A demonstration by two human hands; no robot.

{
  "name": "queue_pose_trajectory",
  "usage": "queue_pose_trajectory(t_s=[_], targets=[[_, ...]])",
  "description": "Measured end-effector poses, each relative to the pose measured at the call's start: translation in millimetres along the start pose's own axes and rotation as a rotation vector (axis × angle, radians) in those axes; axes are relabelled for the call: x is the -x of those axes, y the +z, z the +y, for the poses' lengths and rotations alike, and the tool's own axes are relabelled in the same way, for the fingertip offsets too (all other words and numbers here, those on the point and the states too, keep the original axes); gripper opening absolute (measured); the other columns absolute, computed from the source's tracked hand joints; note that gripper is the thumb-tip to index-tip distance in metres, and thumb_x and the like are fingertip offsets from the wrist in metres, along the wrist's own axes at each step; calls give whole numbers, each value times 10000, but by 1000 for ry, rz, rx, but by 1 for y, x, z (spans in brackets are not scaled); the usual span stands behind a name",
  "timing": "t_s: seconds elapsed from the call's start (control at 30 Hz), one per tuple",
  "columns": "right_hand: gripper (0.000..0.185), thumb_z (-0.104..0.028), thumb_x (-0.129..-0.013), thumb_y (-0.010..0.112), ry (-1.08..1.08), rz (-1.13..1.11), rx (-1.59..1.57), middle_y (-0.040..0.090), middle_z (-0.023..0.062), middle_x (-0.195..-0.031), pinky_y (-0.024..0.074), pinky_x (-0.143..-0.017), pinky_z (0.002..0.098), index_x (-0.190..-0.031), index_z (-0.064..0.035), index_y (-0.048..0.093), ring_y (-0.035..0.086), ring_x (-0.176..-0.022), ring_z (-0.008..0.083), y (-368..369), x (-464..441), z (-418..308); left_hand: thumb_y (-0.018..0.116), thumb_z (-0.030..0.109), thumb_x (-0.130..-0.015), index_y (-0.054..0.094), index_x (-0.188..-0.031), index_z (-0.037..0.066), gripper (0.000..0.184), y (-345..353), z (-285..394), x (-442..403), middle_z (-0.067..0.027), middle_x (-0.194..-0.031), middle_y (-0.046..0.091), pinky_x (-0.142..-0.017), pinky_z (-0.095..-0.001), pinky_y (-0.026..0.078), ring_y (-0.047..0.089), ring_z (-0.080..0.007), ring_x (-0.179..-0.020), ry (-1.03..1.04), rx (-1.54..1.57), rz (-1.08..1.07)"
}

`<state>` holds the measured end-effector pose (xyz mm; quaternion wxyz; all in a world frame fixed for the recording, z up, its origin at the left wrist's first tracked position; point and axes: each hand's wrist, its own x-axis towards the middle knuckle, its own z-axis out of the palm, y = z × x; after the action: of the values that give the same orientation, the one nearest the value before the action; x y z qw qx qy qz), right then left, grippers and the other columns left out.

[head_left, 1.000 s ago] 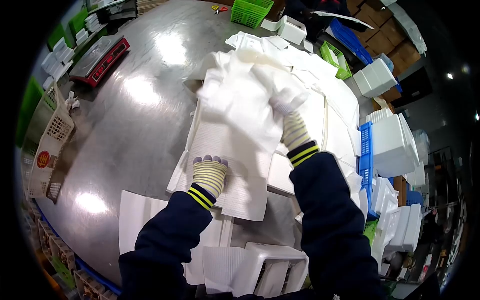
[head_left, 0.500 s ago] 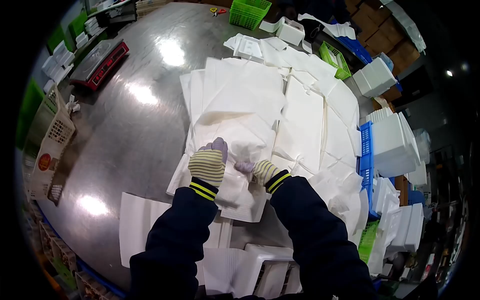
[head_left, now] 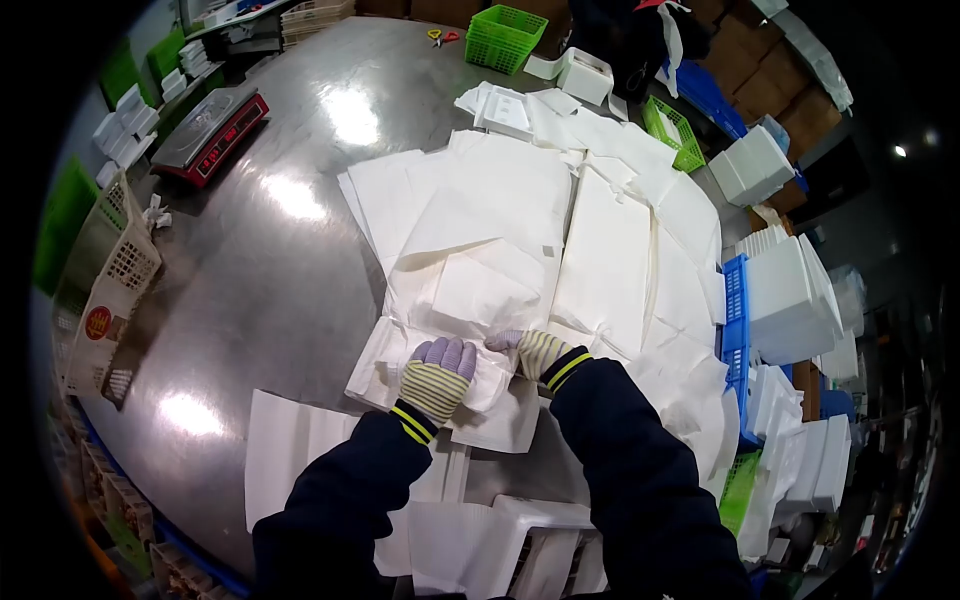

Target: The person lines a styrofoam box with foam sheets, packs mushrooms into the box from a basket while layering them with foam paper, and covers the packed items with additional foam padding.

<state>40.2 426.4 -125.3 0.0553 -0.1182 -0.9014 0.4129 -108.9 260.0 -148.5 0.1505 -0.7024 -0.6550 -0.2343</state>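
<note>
A stack of white paper sheets [head_left: 490, 180] lies on the metal table, its top sheet folded over toward me. A folded white packet of paper [head_left: 485, 290] sits just beyond my hands. My left hand [head_left: 437, 378], in a striped glove with purple fingers, is curled over the bunched near part of the paper. To its right, my right hand [head_left: 535, 352] pinches the paper at the packet's near edge, its index finger pointing left. Both sets of fingertips are partly hidden. Whatever is inside the folds cannot be seen.
More white sheets [head_left: 600, 260] cover the table's right side. A red scale [head_left: 212, 140] and a white basket [head_left: 120, 270] stand at left. A green basket [head_left: 503, 40] and scissors [head_left: 442, 38] are at the back. Foam boxes [head_left: 790, 300] and a blue crate [head_left: 735, 340] line the right.
My left hand has moved nearer to me, and my right hand slightly right. The paper beyond them has folded down into a flatter packet. A person at the back has shifted.
</note>
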Motion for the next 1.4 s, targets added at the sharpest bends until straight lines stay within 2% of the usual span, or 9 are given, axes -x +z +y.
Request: queue_pose_trajectory(t_s=[0.13, 0.4, 0.47, 0.67, 0.97, 1.07, 1.13, 1.27, 1.4], targets=[[740, -355, -727, 764, 1093, 372, -817, 605, 184, -1054, 533, -736, 394, -1279, 28, 453, 630, -819, 279, -32, -20, 28, 571, 166, -718, 583, -1000, 4, 325, -20, -1, 17, -114, -970, 602, -734, -354, 478, 592, -239, -891, 64, -5, -59], [932, -492, -702, 731, 805, 633, 73, 485, 271, -1283, 389, -1008, 363, -1368, 20, 326, 482, -1202, 359, -36, -64, 48, 685, 278, -729, 555, -1152, 24, 511, -71, -15, 28, -140, -1111, 573, -896, -405, 444, 530, -319, -1074, 31, 414, -472], [909, -458, -706, 730, 767, 676, 95, 488, 262, -1284, 389, -1007, 366, -1372, 10, 324, 484, -1199, 359, -40, -78, 56, 721, 386, -752, 511, -1217, 10, 634, -51, -50, 22, -146, -1167, 551, -888, -412, 458, 535, -339, -1097, -324, 1121, -286], [708, -292, -770, 639, 520, 807, 266, 539, 257, -1218, 406, -976, 389, -1371, -51, 352, 517, -1141, 380, -38, -123, 35, 649, 493, -805, 412, -1291, -22, 747, 161, -261, 5, -171, -1114, 572, -817, -329, 476, 578, -259, -956, -1272, 1149, 64], [578, -386, -888, 549, -7, 337, -404, 575, 193, -1207, 403, -964, 360, -1350, -69, 410, 549, -1126, 315, -28, -185, 14, 827, 284, -658, 263, -1367, 26, 942, 95, -179, -84, -135, -1214, 516, -872, -293, 465, 537, -214, -1046, -607, 966, 53], [486, -262, -901, 558, -6, 523, -431, 570, 183, -1212, 427, -930, 325, -1319, -39, 448, 564, -1101, 263, -55, -178, 32, 668, 63, -756, 361, -1350, 44, 668, 100, -175, -98, -152, -1220, 556, -867, -312, 481, 574, -234, -1050, -961, 1314, 320], [482, -174, -874, 560, 190, 777, 121, 595, 179, -1155, 464, -871, 321, -1320, -33, 444, 604, -1016, 242, -85, -167, 77, 599, 40, -795, 514, -1247, 55, 461, 131, -206, -68, -124, -1119, 627, -829, -292, 490, 612, -220, -969, -1021, 911, 175], [716, -250, -783, 667, 881, 935, -343, 589, 207, -1154, 478, -842, 349, -1369, 9, 346, 606, -997, 288, -108, -152, 127, 594, 58, -808, 586, -1173, 57, 364, 94, -197, -77, -95, -1036, 663, -814, -272, 486, 625, -214, -930, -1220, 569, -152], [648, -254, -798, 706, 832, 906, -163, 572, 147, -1160, 485, -809, 328, -1333, -42, 407, 588, -941, 273, -87, -169, 111, 630, 108, -820, 533, -1217, 37, 416, 107, -213, -87, -77, -1087, 637, -829, -280, 488, 608, -199, -954, -1271, 1184, 60]])
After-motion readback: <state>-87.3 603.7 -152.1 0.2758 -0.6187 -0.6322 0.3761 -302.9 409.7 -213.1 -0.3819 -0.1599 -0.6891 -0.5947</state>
